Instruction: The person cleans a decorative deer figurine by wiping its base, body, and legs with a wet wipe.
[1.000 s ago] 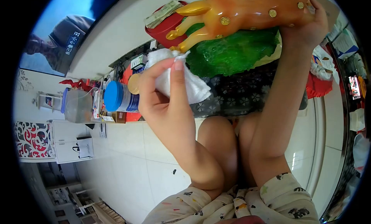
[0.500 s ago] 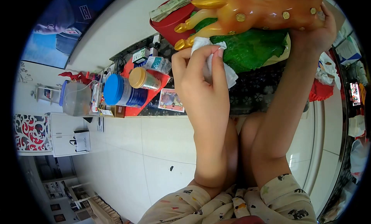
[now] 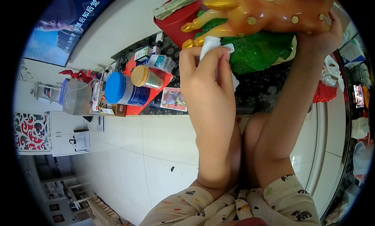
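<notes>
My left hand (image 3: 211,77) is closed around a crumpled white cloth or tissue (image 3: 211,45), close to the figurine's golden feet. A glossy orange-brown animal figurine (image 3: 273,17) with gold coin shapes and gold-tipped legs lies sideways across the top of the view. My right hand (image 3: 322,36) grips its right end from below, with part of the fingers hidden behind it. Beneath the figurine is a green leaf-shaped piece (image 3: 259,52) with a pale edge, above the dark patterned tabletop (image 3: 254,87).
A red bucket (image 3: 175,25) with a bundle of banknotes stands behind. Left on the table are a blue-lidded jar (image 3: 117,89), a yellow-lidded jar (image 3: 144,77), small boxes (image 3: 143,53) and a picture card (image 3: 174,99). A red cloth or bag (image 3: 324,92) sits at right.
The figurine has shifted slightly right in the view. My left hand and the white cloth have also moved a little right, staying near the golden feet.
</notes>
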`<action>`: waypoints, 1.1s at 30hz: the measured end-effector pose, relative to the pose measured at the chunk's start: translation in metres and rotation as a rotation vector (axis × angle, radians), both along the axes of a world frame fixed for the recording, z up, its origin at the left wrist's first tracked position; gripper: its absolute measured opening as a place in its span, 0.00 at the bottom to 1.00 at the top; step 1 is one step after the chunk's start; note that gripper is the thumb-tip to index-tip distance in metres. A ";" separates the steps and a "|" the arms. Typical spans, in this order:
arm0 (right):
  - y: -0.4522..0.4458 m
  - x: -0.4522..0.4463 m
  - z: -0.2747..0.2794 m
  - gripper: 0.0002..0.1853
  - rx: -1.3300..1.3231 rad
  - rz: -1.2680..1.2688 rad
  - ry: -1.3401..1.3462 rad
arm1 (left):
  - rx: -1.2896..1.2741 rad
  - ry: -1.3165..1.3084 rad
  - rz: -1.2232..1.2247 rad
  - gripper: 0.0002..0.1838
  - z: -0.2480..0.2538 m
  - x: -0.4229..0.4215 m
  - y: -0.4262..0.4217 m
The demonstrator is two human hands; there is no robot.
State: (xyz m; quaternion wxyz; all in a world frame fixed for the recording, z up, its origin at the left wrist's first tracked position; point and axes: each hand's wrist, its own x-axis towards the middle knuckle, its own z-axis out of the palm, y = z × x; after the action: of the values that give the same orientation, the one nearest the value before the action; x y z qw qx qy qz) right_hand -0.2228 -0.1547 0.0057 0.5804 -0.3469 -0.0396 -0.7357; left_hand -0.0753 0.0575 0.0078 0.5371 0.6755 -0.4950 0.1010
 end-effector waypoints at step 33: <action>0.009 0.007 0.010 0.25 0.047 0.023 -0.067 | -0.010 0.165 0.009 0.07 -0.002 0.017 0.005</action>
State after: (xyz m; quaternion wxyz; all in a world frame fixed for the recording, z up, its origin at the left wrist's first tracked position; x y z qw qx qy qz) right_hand -0.2153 -0.1460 0.0160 0.5953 -0.3077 -0.0457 -0.7408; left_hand -0.0586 0.0621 0.0053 0.5791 0.6809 -0.4456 0.0496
